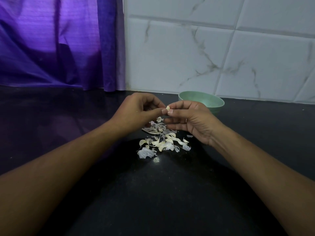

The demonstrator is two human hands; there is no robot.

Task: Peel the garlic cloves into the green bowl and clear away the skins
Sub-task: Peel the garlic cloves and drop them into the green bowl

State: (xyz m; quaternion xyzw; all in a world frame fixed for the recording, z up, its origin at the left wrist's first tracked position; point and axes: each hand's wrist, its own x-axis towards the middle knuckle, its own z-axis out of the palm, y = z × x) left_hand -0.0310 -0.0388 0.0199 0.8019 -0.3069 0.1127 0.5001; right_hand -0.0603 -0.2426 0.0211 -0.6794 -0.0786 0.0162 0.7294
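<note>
Both hands meet just in front of the green bowl (214, 101): the left hand (136, 111) and right hand (190, 119) pinch one garlic clove (167, 108) between thumbs and fingertips. Nearer than the bowl, a heap of skins (163, 142) (papery, whitish) lies on the dark counter (68, 116).

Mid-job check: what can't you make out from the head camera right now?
Head view, green bowl: its near wall and the right hand hide the bottom; any cloves inside are unseen.
Head view, garlic clove: fingertips of the left hand and right hand cover most of it; skin left unclear.
Head view, pile of cloves and skins: small, dim, far part behind the hands; count unclear.
</note>
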